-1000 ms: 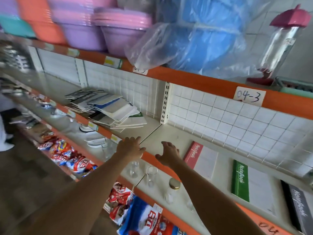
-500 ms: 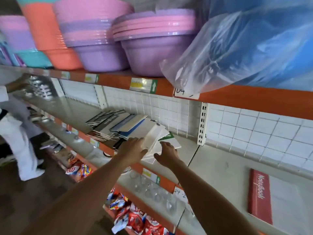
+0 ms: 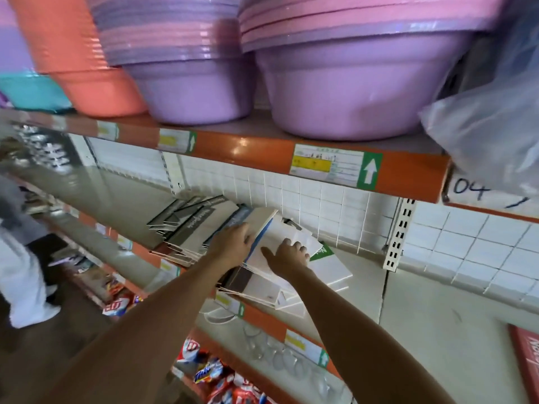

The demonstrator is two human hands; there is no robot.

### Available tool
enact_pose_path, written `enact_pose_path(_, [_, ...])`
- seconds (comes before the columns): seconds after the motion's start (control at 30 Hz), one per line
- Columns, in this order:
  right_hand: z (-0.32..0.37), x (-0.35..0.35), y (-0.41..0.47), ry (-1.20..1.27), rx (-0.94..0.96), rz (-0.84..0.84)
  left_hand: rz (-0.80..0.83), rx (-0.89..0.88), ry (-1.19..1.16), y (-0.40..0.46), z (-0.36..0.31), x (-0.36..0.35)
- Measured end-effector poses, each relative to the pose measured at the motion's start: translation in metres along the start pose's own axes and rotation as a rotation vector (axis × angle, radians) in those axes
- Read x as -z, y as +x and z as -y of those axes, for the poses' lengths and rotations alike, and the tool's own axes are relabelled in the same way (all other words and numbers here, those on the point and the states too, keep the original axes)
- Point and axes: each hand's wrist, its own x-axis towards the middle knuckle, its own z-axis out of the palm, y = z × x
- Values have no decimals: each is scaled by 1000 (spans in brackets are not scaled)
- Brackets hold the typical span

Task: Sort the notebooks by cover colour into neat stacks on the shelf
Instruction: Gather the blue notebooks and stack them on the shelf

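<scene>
A messy pile of notebooks (image 3: 192, 228) lies fanned out on the grey shelf (image 3: 423, 310); grey, blue and green spines show. My left hand (image 3: 233, 243) holds the near edge of a blue-spined notebook (image 3: 264, 228) at the top of the pile, fingers curled over it. Beside it, my right hand (image 3: 287, 255) rests flat on the white cover of a notebook. A green-spined notebook (image 3: 329, 263) lies under that, to the right. At the far right edge, a red notebook (image 3: 525, 363) lies alone on the shelf.
Purple, pink and orange plastic basins (image 3: 350, 83) fill the shelf above, with a plastic bag (image 3: 490, 126) at the right. Drinking glasses (image 3: 280, 354) and snack packets (image 3: 210, 371) sit on lower shelves. Another person (image 3: 20, 258) stands at the left.
The view swung left and closer to the pile. Both hands moved from the shelf's front edge onto the notebooks; the left now grips the blue-spined one, the right lies flat on a white cover.
</scene>
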Motion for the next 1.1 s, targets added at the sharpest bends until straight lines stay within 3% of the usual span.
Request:
enact_pose_path(0.1, [9,-6,10,-10,-138,-22,-13,-6,-94,19,17,-6])
enact_pose_path(0.2, [6,-14,23,172,-284,-24,25,10,-61,37,34,-13])
enact_pose_path(0.3, [2,-10,28,360,-356,-38,224,233,69,53,44,-22])
enact_pose_path(0.37, [0,-7,26,425,-391,-44,302,315,35,57,48,-29])
enact_pose_path(0.47, [1,-10,23,496,-450,-79,301,239,109,57,52,-34])
enact_pose_path(0.83, [-12,-41,17,646,-567,-290,2,-40,284,39,39,-49])
enact_pose_path(1.1, [-1,-28,-55,855,-537,-406,142,-223,301,20,18,-51])
